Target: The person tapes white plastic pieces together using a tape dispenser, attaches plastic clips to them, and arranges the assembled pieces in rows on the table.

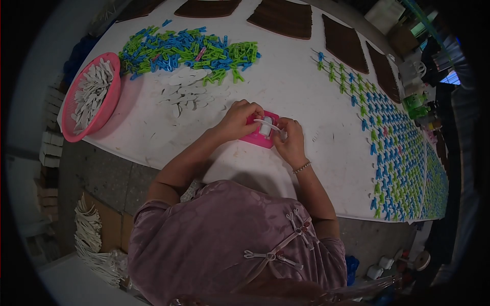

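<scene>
A small pink holder with a white cylinder in it sits on the table in front of me. Across its top runs a thin white curved strip. My left hand pinches the strip's left end. At the other end, the fingers of my right hand close on the strip beside the holder. Loose flat white pieces lie to the left of my left hand. The fingers partly cover the strip's ends.
A pink basket of white pieces stands at the table's left edge. Behind my left hand is a heap of blue and green clothespins. Rows of clothespins cover the right side. Brown slatted mats lie along the far edge.
</scene>
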Tool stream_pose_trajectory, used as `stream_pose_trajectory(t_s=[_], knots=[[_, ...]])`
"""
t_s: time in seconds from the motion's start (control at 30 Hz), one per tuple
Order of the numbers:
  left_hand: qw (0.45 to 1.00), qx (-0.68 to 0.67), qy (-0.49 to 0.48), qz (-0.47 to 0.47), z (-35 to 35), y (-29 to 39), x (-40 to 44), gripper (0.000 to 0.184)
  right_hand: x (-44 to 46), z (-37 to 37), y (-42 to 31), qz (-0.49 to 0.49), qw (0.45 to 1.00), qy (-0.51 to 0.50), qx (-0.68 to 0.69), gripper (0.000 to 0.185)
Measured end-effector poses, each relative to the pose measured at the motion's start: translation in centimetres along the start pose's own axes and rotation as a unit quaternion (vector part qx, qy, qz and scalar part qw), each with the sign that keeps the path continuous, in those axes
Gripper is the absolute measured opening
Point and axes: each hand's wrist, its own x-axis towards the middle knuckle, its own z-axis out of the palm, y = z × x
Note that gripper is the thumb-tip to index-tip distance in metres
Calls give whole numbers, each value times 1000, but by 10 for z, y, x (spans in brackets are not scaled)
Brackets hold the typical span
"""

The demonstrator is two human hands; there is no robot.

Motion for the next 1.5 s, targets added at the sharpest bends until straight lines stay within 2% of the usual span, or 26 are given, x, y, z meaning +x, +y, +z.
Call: stream_pose_trajectory(t_s=[0.33,0.5,0.53,0.6,0.67,0.73,0.8,0.83,0.9,0.97,1.03,1.07,1.13,1.23,1.3,1.33,1.4,1.5], knots=[[1000,-14,-25,8,18,4,14,25,11,-38,-18,-18,999,21,-36,34],[998,-44,-39,34,31,2,20,29,28,-52,-31,-69,996,-19,-47,36],[997,-69,-21,17,28,1,19,28,35,-53,-35,-72,996,-20,-48,36],[995,-96,0,1,19,2,16,28,49,-54,-39,14,990,-52,131,40],[980,-166,55,-97,-4,4,5,31,68,-45,-32,17,990,-67,124,39],[972,-189,75,-115,-19,-5,-12,31,91,-28,-20,21,989,-81,118,38],[964,-211,95,-132,-30,-11,-28,31,117,-1,-10,24,988,-153,-3,38],[963,-206,105,-140,-34,-12,-36,32,131,12,-7,22,988,-152,-4,38],[961,-200,119,-147,-40,-11,-51,33,156,40,-2,46,967,-236,-79,48],[933,-275,135,-186,-43,-9,-64,33,172,72,8,33,965,-231,-117,50],[921,-291,139,-217,-48,-2,-70,33,185,89,0,21,962,-225,-153,52],[907,-309,142,-249,-50,1,-72,33,189,96,-3,46,949,-255,-181,55],[903,-315,142,-253,-51,3,-72,33,193,102,-1,71,934,-283,-208,59],[896,-335,133,-262,-53,5,-68,31,189,102,8,78,941,-275,-180,53],[890,-347,124,-269,-51,3,-64,30,179,83,11,71,969,-219,-87,46],[875,-389,113,-266,-49,-2,-61,30,172,69,8,72,969,-221,-86,46],[857,-430,102,-265,-46,-3,-56,29,152,35,-1,67,984,-120,113,38],[851,-452,74,-259,-48,11,-43,28,107,-13,-20,76,974,-84,195,30]])
